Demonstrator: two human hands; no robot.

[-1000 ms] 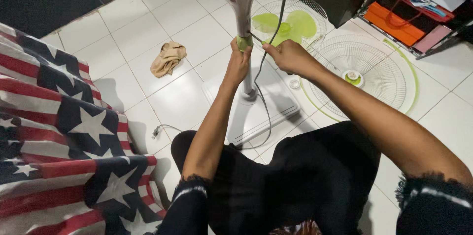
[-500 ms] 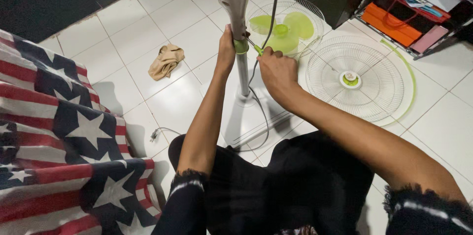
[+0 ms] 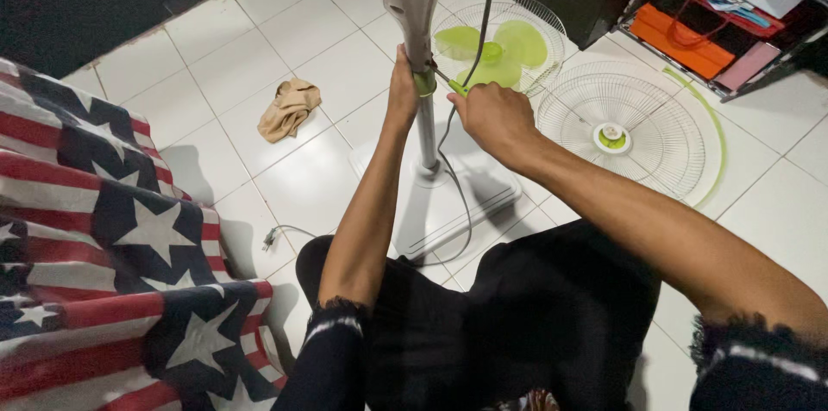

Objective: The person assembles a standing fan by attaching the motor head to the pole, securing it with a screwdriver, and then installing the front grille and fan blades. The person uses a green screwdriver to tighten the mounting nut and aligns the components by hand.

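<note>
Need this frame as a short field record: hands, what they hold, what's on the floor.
left hand: grips the fan pole at its green collar
right hand: holds a green-handled tool, tip at the collar
fan base: white, on the tile floor
fan blade: green, lying in a grille
second grille: flat, beside it
rag: tan, left of the base

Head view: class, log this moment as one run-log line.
left hand: grips green collar | right hand: holds green-handled tool at collar | fan stand: upright
</note>
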